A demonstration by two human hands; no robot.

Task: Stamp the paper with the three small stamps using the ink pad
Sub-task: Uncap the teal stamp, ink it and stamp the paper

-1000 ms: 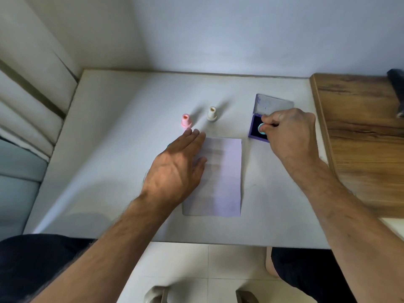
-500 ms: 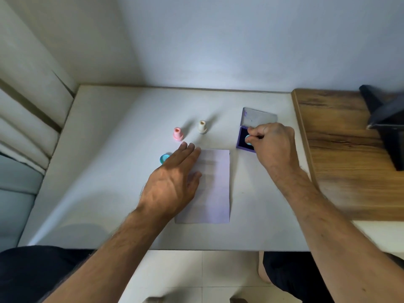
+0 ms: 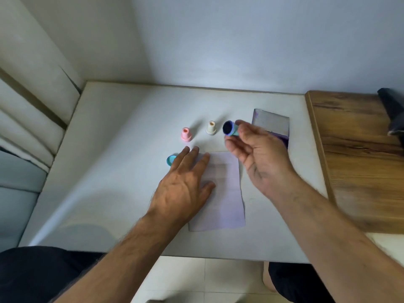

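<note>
My right hand (image 3: 260, 158) pinches a small teal stamp (image 3: 231, 128) between thumb and fingertip, lifted above the table with its dark inked face turned towards me. Behind that hand lies the open purple ink pad (image 3: 272, 125), partly hidden. My left hand (image 3: 183, 186) lies flat with straight fingers on the left part of the pale lilac paper (image 3: 225, 193). A pink stamp (image 3: 186, 134) and a cream stamp (image 3: 211, 127) stand upright beyond the paper. A teal cap (image 3: 171, 160) lies by my left fingertips.
The white table (image 3: 109, 171) meets the wall at the back and a padded white surface at the left. A wooden top (image 3: 358, 154) adjoins it on the right, with a dark object (image 3: 393, 114) at its far edge.
My right hand lifted the teal stamp off the ink pad, moved it left and turned its inked face up towards me. My left hand stayed on the paper.
</note>
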